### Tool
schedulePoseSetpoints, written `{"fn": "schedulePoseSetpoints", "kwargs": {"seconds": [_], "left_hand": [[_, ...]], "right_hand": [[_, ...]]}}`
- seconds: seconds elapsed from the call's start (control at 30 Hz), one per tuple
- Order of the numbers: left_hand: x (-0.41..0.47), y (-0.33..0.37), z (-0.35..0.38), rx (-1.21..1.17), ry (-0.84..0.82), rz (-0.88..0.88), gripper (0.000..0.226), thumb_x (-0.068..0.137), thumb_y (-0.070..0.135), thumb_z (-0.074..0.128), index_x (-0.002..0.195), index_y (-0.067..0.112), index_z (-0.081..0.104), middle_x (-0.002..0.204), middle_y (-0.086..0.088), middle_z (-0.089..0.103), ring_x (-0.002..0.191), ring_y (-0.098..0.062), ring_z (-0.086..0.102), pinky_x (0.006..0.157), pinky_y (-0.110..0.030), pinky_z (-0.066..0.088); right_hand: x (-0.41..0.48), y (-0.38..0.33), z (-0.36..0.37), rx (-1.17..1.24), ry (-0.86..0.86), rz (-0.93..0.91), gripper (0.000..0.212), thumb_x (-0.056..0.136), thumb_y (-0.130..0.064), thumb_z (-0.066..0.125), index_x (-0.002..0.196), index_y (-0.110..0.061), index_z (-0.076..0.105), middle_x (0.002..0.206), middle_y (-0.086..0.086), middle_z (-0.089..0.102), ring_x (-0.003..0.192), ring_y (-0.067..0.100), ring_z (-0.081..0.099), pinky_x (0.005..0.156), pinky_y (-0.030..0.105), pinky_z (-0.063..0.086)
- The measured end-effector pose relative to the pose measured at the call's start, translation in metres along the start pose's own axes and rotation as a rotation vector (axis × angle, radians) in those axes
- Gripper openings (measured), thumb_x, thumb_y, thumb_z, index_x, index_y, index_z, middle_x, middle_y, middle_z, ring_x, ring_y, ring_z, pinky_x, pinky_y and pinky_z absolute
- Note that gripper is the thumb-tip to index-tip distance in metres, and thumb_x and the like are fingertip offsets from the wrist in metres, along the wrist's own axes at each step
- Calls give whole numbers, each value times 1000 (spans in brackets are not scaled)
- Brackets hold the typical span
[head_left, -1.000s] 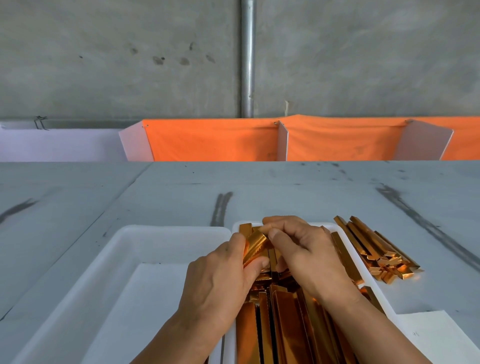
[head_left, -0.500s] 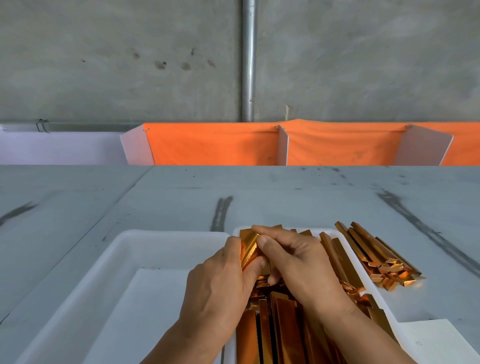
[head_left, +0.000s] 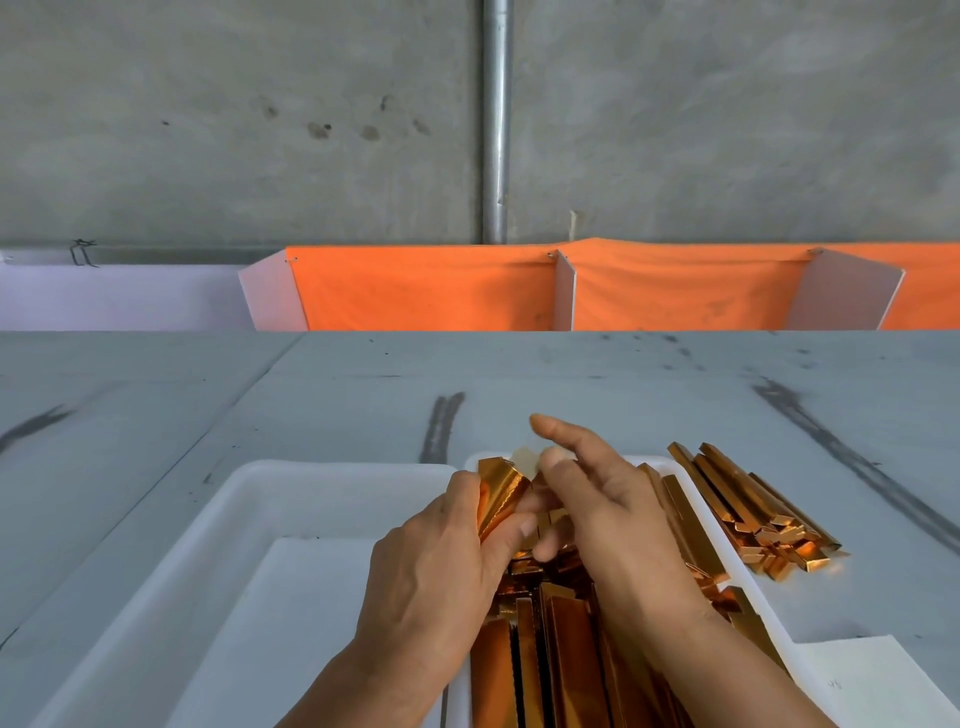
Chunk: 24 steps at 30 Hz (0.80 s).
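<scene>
Grey counter (head_left: 571, 374) before a concrete wall (head_left: 208, 130), orange cloth (head_left: 426, 291) hanging along the far edge. Above the right white tray (head_left: 636, 461), full of gold strips (head_left: 561, 654): a gold foil piece (head_left: 501, 493), gripped in the left hand (head_left: 436, 561) with fingers curled round it. Just beside, the right hand (head_left: 613, 509), pinching a small pale tab (head_left: 522, 460) at the top end of this piece, index finger straight. To the left, touching, a second white tray (head_left: 337, 467). On the counter at right, a pile of folded gold pieces (head_left: 753, 514).

The strips (head_left: 504, 499) are glossy copper-coloured foil card; the trays (head_left: 332, 478) smooth white plastic. The tabletop (head_left: 623, 395) is matt, scuffed grey; the cloth (head_left: 431, 291) orange.
</scene>
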<state>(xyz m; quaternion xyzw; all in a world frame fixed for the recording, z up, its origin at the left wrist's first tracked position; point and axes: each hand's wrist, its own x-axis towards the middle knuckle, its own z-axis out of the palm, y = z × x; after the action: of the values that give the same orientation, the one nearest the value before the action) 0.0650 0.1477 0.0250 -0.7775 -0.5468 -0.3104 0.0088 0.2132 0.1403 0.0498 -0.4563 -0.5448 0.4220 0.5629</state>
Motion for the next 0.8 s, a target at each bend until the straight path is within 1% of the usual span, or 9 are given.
{"fn": "schedulePoseSetpoints", "kwargs": {"seconds": [0.1, 0.17, 0.27, 0.4, 0.53, 0.67, 0.73, 0.8], "left_hand": [[-2, 1, -1, -7, -15, 17, 58, 71, 80, 1, 103, 39, 26, 75, 18, 45, 65, -1, 51, 52, -10, 30], [-2, 2, 0, -8, -37, 23, 49, 71, 81, 1, 96, 41, 17, 72, 20, 43, 62, 1, 49, 50, -9, 27], [-1, 2, 1, 2, -62, 25, 45, 71, 82, 0, 91, 43, 11, 71, 20, 41, 62, 0, 48, 51, -10, 28], [-1, 2, 1, 23, -77, 24, 44, 70, 82, 1, 88, 42, 7, 73, 18, 41, 65, -2, 51, 55, -12, 34], [-1, 3, 1, 49, -77, 48, 43, 70, 82, 1, 88, 43, 5, 79, 17, 43, 67, -4, 52, 54, -11, 32], [-2, 3, 1, 87, -52, 88, 54, 69, 82, -3, 97, 40, 17, 85, 18, 45, 73, -2, 55, 62, -12, 40], [-2, 3, 0, 94, -50, 101, 59, 68, 82, -3, 101, 39, 20, 87, 18, 45, 74, -2, 54, 62, -12, 38], [-2, 3, 0, 90, -55, 111, 58, 69, 82, -2, 101, 39, 20, 87, 19, 45, 74, -1, 52, 61, -11, 35]], "right_hand": [[4, -3, -6, 127, 41, 118, 24, 104, -25, 46, 113, -33, 67, 77, 16, 72, 45, 19, 55, 51, 24, 51], [6, -4, -8, 180, 8, 191, 21, 103, -23, 50, 108, -22, 71, 77, 17, 71, 45, 17, 54, 47, 24, 49], [6, -3, -9, 253, -59, 231, 23, 98, -26, 57, 98, -9, 74, 75, 16, 68, 45, 15, 52, 46, 22, 47], [6, -2, -8, 229, -78, 218, 22, 94, -30, 62, 91, -13, 75, 72, 17, 65, 45, 17, 49, 48, 22, 48], [6, -3, -9, 229, -106, 206, 17, 89, -29, 67, 88, -14, 76, 70, 14, 65, 48, 15, 51, 49, 21, 48], [6, -4, -12, 227, -110, 207, 11, 86, -22, 72, 86, -12, 76, 68, 14, 64, 50, 16, 51, 48, 21, 47], [7, -5, -13, 231, -106, 217, 8, 86, -18, 72, 85, -10, 75, 65, 14, 63, 48, 16, 51, 47, 21, 47], [8, -7, -14, 223, -98, 221, 5, 87, -13, 72, 84, -9, 73, 64, 14, 62, 45, 16, 51, 46, 22, 46]]}}
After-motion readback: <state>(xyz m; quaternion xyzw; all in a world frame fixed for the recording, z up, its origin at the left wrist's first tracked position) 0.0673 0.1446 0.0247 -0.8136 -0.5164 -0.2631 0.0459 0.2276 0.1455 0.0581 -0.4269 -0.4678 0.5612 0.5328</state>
